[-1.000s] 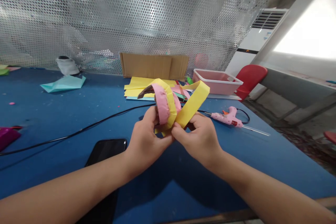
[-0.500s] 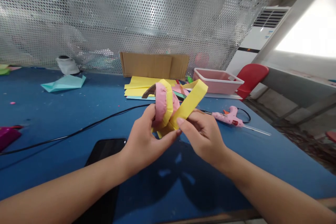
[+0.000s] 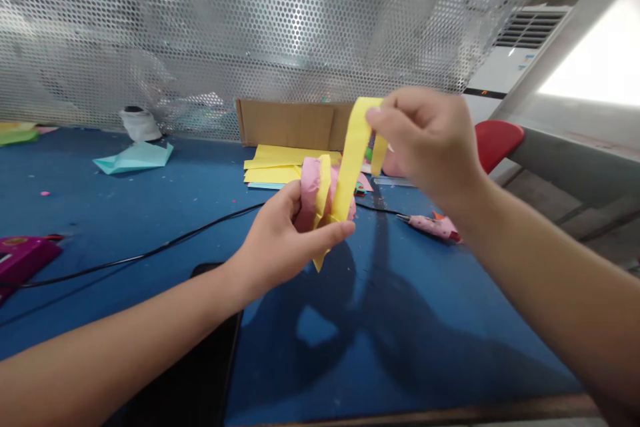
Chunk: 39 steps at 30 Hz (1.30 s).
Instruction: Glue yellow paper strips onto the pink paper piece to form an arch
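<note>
My left hand (image 3: pixel 280 233) is closed around a pink paper ring (image 3: pixel 310 188) with yellow paper wrapped about its middle, holding it above the blue table. Its thumb presses along the near side, where a yellow point of paper sticks out below. From the ring a long yellow paper strip (image 3: pixel 351 153) rises to the upper right. My right hand (image 3: pixel 425 140) pinches that strip between thumb and fingers, and the loose end hangs down behind the fingers. The far side of the ring is partly hidden by the strip and my left hand.
A pink glue gun (image 3: pixel 433 227) lies to the right, its black cable (image 3: pixel 200 225) crossing the table. Yellow paper sheets (image 3: pixel 273 157) lie before a cardboard piece (image 3: pixel 285 123). A black phone (image 3: pixel 200 360) is under my left forearm; a purple object (image 3: pixel 30 257) sits at left.
My right hand has moved up and away from the ring, drawing the yellow strip upward. My left hand still holds the ring, which has turned slightly.
</note>
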Motion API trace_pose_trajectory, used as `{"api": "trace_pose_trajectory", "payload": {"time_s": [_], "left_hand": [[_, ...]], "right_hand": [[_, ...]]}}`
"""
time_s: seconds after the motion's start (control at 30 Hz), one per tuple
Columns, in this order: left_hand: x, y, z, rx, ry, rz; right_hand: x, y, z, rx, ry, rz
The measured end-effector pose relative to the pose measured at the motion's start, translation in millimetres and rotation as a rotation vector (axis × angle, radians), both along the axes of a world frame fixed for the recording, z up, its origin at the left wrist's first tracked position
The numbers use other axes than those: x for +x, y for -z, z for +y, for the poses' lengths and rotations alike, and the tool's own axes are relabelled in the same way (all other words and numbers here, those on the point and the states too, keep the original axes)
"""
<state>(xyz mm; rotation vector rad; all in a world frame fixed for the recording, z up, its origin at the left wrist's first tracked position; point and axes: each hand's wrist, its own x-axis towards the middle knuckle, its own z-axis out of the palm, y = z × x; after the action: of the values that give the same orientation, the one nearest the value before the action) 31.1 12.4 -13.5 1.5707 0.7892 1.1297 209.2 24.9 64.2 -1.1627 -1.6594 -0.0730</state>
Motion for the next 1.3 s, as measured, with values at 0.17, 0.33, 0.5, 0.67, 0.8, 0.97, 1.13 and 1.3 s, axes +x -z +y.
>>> {"api": "trace_pose_trajectory", "payload": {"time_s": [0.17, 0.33, 0.5, 0.67, 0.8, 0.97, 1.13, 1.3], "left_hand": [[-8.8, -30.8, 18.9, -0.192, 0.156, -0.014], [-18.0, -54.4, 28.0, -0.362, 0.122, -0.131], [-18.1, -60.6, 33.9, -0.36, 0.082, -0.173], [-11.1, -55.5, 38.7, -0.306, 0.218, -0.195], [-3.6, -47.3, 35.9, -0.206, 0.199, -0.164], [5.3, -29.9, 24.4, -0.041, -0.017, -0.154], [6.9, -15.6, 25.1, 0.006, 0.052, -0.175], [4.8, -10.1, 34.5, -0.101, 0.082, -0.298]], "right_hand": [[-5.2, -36.9, 57.1, -0.116, 0.147, -0.12], [-17.6, -34.5, 63.4, -0.053, 0.126, -0.197], [-27.4, -14.2, 17.8, -0.002, -0.08, -0.265], [-26.7, -0.2, -6.1, -0.034, -0.187, -0.295], [-22.8, 3.0, -6.0, -0.146, -0.175, -0.151], [-21.1, 12.7, -1.7, -0.352, -0.249, 0.013], [-21.2, 23.4, 3.3, -0.345, -0.144, 0.035], [-17.3, 24.9, 8.5, -0.333, -0.164, -0.038]]}}
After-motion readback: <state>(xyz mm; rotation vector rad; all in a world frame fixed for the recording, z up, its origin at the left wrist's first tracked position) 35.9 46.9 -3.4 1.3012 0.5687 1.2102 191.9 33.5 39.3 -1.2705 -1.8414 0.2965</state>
